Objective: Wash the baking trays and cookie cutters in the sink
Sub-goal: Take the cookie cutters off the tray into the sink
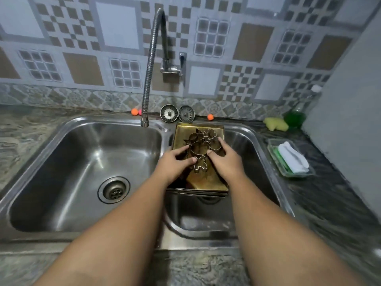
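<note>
"Over the right basin of the sink (206, 243) we have the baking trays (204, 182) stacked, with their far edge up near the basin's back rim."

"And the cookie cutters (199, 164)?"

"Loose on the top tray, in a cluster running from its middle toward its far edge."

"Our hands?"

"Our left hand (175, 164) comes in over the tray's left edge, fingers spread and relaxed on the cutters, thumb touching one. Our right hand (225, 159) does the same from the right — neither closes round anything we can make out."

"Around us?"

"The tap (148, 79) ends above the left basin's back right corner. Two strainers (169, 113) stand at the counter's back edge — a yellow sponge (275, 123) and a dish with a white cloth (292, 155) lie along its right side."
</note>
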